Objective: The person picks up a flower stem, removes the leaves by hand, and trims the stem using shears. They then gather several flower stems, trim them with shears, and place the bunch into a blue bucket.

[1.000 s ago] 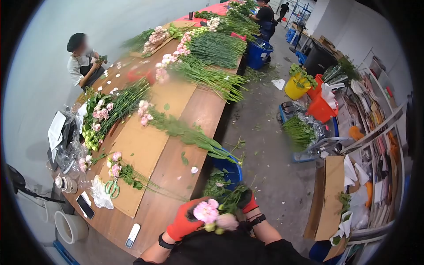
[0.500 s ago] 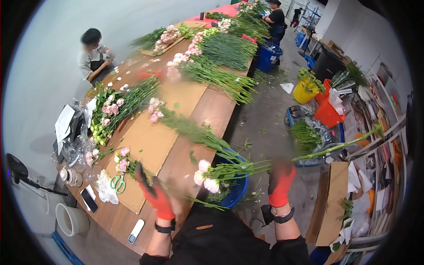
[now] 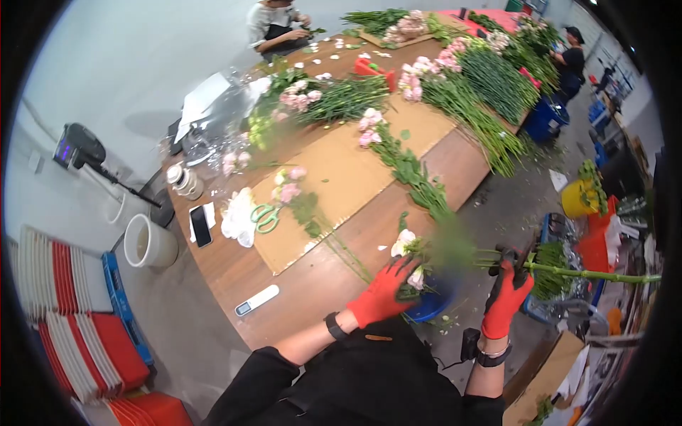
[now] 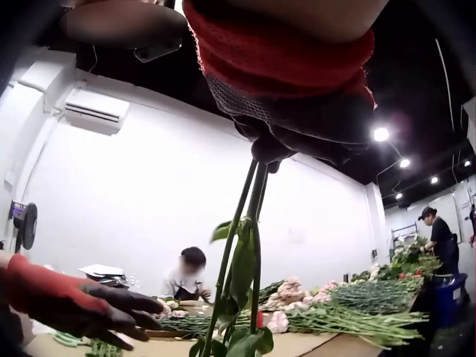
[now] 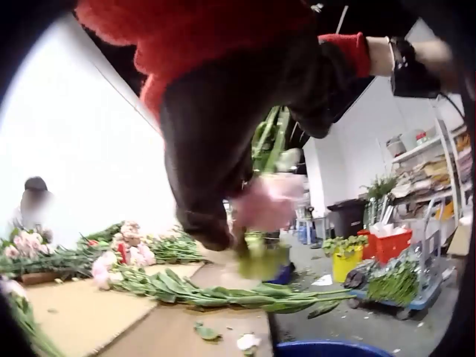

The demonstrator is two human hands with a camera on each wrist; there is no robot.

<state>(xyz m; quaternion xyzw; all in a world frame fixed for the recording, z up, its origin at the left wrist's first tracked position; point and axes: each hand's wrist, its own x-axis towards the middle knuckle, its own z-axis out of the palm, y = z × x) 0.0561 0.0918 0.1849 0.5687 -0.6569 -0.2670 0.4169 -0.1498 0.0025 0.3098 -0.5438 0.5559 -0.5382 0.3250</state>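
My left hand [image 3: 383,292], in a red glove with dark fingers, reaches beside pale blooms [image 3: 405,243]. In the left wrist view that hand [image 4: 82,306] has its fingers extended and apart; whether it touches a bloom is unclear. My right hand [image 3: 508,295] grips flower stems [image 3: 590,272] over the floor side of the table. Seen close in the left wrist view, the gripping hand [image 4: 290,123] has leafy stems [image 4: 253,223] below its fingers. A blurred pink bloom [image 5: 271,201] shows beside the near hand [image 5: 216,126] in the right wrist view.
Flower bundles [image 3: 490,78] and cardboard [image 3: 341,195] lie on the table [image 3: 284,312]. Scissors [image 3: 266,219], a phone [image 3: 200,226] and a white remote [image 3: 257,300] are at left. A blue bin [image 3: 431,305] stands below the edge. Two people work at the table's far side.
The view has turned, shifting the table rightward. My left hand has moved from apart on the left to beside the blooms. My right hand still grips the stems, which came up after the first frame.
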